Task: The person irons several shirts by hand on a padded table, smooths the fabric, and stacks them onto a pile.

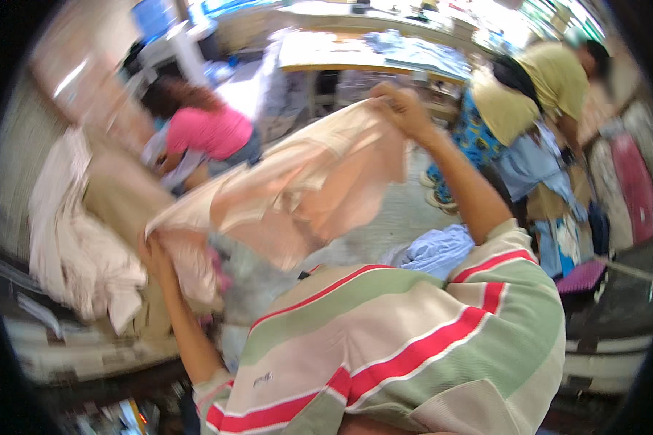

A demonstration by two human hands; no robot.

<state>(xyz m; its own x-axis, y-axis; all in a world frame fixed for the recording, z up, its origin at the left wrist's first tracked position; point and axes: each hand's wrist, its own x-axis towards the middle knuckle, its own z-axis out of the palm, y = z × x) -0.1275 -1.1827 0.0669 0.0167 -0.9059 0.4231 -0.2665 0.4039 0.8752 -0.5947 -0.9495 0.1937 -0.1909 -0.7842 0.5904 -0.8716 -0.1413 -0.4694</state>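
A thin peach-coloured garment is stretched out in the air in front of me, its lower part sagging in folds. My right hand, raised high, pinches its far right end. At the lower left, my left hand grips the other end, partly covered by the cloth. Motion blurs the garment, so its exact kind is hard to make out. Close beside my left hand lies a heap of pale cream-pink garments over a brown surface.
A person in a pink top crouches at the left. Another person in yellow bends over blue cloth at the right. A blue cloth pile lies on the floor to my right. A table with light blue fabric stands behind.
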